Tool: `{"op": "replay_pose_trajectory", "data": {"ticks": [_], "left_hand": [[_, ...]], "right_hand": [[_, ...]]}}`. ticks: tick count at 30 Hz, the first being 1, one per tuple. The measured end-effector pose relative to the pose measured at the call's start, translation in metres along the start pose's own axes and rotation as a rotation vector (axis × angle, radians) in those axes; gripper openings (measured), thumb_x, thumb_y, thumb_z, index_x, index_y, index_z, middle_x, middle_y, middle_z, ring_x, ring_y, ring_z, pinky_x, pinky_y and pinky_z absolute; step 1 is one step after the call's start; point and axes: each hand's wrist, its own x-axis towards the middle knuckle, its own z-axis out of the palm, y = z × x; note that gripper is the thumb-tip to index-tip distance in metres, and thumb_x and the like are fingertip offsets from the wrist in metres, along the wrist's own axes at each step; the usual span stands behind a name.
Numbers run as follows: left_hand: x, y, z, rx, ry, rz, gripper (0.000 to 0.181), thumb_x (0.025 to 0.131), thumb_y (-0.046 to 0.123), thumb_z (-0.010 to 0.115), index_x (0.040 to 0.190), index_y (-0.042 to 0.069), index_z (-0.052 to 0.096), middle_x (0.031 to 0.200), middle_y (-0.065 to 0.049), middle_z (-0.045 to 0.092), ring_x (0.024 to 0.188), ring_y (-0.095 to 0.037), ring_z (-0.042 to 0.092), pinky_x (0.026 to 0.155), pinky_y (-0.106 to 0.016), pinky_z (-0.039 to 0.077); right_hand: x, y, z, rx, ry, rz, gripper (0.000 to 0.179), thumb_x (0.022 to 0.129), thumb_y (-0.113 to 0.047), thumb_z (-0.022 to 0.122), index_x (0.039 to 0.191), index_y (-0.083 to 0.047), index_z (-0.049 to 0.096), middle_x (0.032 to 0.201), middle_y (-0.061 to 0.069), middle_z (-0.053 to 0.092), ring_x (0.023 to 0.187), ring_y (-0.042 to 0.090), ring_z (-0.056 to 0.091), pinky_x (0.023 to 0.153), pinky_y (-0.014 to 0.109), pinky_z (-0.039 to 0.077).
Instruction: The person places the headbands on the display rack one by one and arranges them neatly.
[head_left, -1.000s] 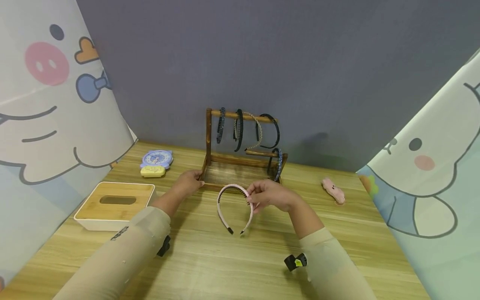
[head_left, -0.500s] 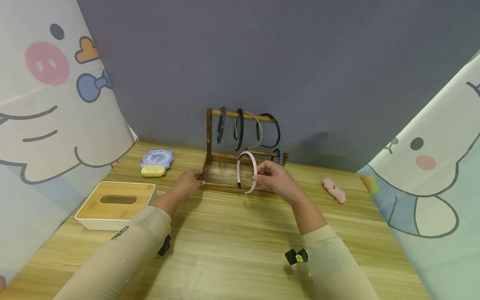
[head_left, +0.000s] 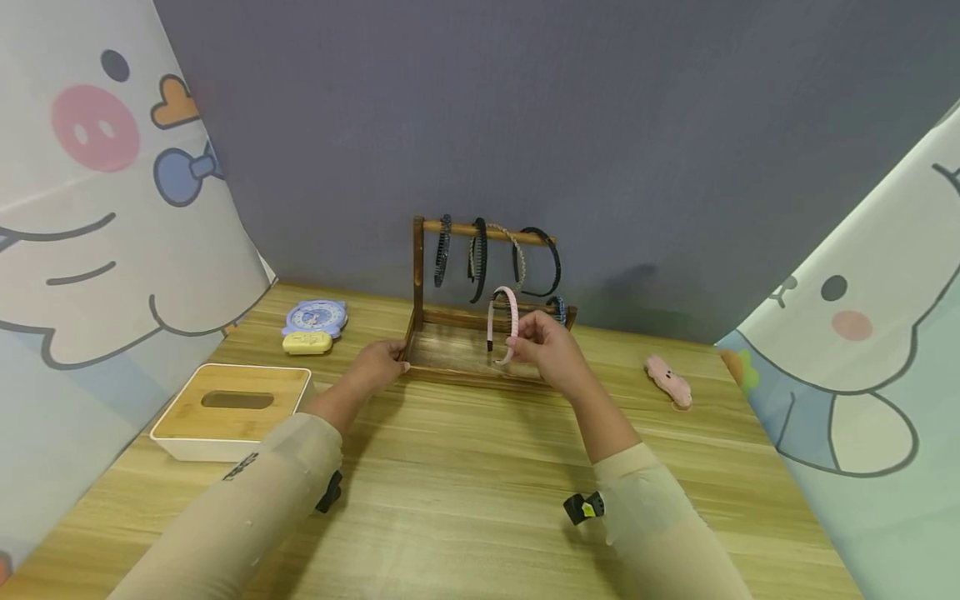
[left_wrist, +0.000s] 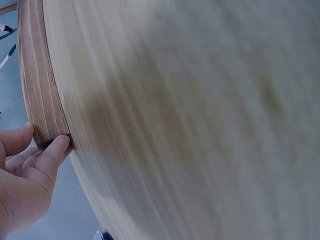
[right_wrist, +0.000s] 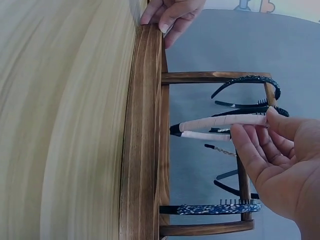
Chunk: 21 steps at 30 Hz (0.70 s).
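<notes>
In the head view a wooden headband rack (head_left: pixel 450 378) stands at the back of the table. My left hand (head_left: pixel 378 364) grips its front left corner, and the left wrist view shows thumb and fingers on either side of the wood (left_wrist: pixel 42 85). Between thumb and fingers, my right hand (head_left: pixel 551 348) pinches a pink headband (head_left: pixel 514 315) by one side. The headband is raised over the rack's tray, near the lower bar, its dark tips pointing down. A blue glittery headband (right_wrist: pixel 217 209) hangs from that bar, partly behind my right hand in the head view.
From the upper bar hang a dark patterned headband (head_left: pixel 442 254), black headbands (head_left: pixel 481 262) and a beige braided one (head_left: pixel 519 260). On the left are a tissue box (head_left: pixel 232 421), a blue clock (head_left: pixel 318 315) and a yellow object (head_left: pixel 307 342). A pink hair clip (head_left: pixel 668 382) lies right.
My right hand has carried the pink headband up and away from me, from in front of the rack to over its tray, turning it more edge-on. The left hand has stayed put.
</notes>
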Motion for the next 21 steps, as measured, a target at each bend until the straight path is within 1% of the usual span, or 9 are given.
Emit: {"op": "replay_pose_trajectory", "data": {"ticks": [2,6,12,14,17,21], "left_hand": [[0.0,0.0,0.0,-0.009,-0.007,-0.008,0.056,0.1,0.014,0.055,0.15,0.0,0.036,0.149,-0.024,0.042,0.14,-0.041,0.036,0.115,-0.052,0.032],[-0.001,0.0,0.0,-0.022,-0.014,-0.016,0.056,0.1,0.014,0.055,0.151,0.001,0.035,0.15,-0.023,0.042,0.141,-0.041,0.035,0.115,-0.052,0.033],[-0.003,0.001,-0.002,-0.024,-0.008,-0.008,0.055,0.1,0.013,0.055,0.151,0.001,0.035,0.15,-0.024,0.041,0.14,-0.042,0.036,0.115,-0.052,0.032],[-0.002,0.001,-0.002,-0.026,-0.007,-0.006,0.055,0.1,0.013,0.054,0.15,0.0,0.035,0.15,-0.025,0.041,0.139,-0.042,0.036,0.115,-0.052,0.033],[-0.002,0.0,-0.001,-0.034,-0.009,-0.01,0.055,0.1,0.013,0.054,0.15,0.0,0.035,0.149,-0.025,0.042,0.139,-0.043,0.037,0.115,-0.053,0.033],[-0.001,0.0,-0.001,-0.034,-0.008,-0.011,0.055,0.1,0.013,0.055,0.15,0.0,0.035,0.149,-0.025,0.042,0.139,-0.042,0.037,0.115,-0.053,0.032]], "right_hand": [[0.001,0.001,0.001,-0.025,0.019,0.014,0.02,0.095,-0.014,0.065,0.109,-0.004,0.055,0.101,0.014,0.061,0.092,0.029,0.065,0.08,0.036,0.061],[-0.001,0.002,0.001,-0.076,0.051,0.04,0.02,0.095,-0.014,0.065,0.108,-0.004,0.054,0.101,0.013,0.061,0.094,0.032,0.065,0.077,0.032,0.061],[-0.003,0.006,-0.004,-0.131,0.097,0.065,0.021,0.095,-0.017,0.066,0.108,-0.005,0.054,0.101,0.013,0.06,0.092,0.031,0.066,0.076,0.033,0.061],[-0.003,0.007,-0.006,-0.14,0.106,0.074,0.022,0.095,-0.017,0.066,0.109,-0.005,0.054,0.101,0.014,0.06,0.092,0.032,0.066,0.077,0.035,0.061],[-0.004,0.009,-0.008,-0.147,0.114,0.097,0.023,0.095,-0.018,0.066,0.109,-0.005,0.054,0.102,0.014,0.059,0.094,0.034,0.066,0.078,0.034,0.061],[-0.003,0.011,-0.01,-0.175,0.124,0.121,0.023,0.096,-0.018,0.065,0.11,-0.006,0.054,0.101,0.013,0.058,0.094,0.033,0.066,0.078,0.034,0.061]]}}
